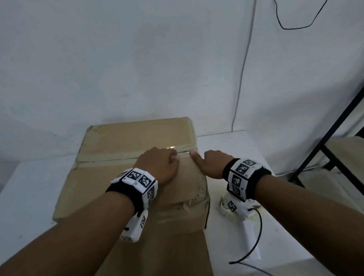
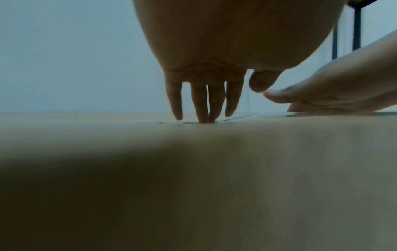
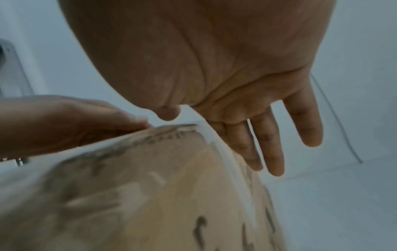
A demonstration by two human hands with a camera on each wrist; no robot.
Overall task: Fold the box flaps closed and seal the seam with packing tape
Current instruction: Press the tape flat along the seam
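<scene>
On the white table (image 1: 232, 147), the worn cardboard box (image 1: 119, 186) is sitting flaps-closed, clear tape (image 1: 177, 148) glinting along its seam; left hand (image 1: 157, 166) and right hand (image 1: 213, 163) are pressing with straight fingers toward 3 o'clock, the right fingertips hidden behind the box's edge.

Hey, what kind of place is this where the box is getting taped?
Probably a plain workroom or makeshift packing spot, not a warehouse: a cardboard box sits on a white table against a bare white wall, with a loose black cable hanging and a black metal frame alongside.

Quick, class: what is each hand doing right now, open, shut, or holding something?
Left hand: open, straight fingertips pressing the tape on the cardboard box seam.
Right hand: open, fingers flat against the box's side.
</scene>
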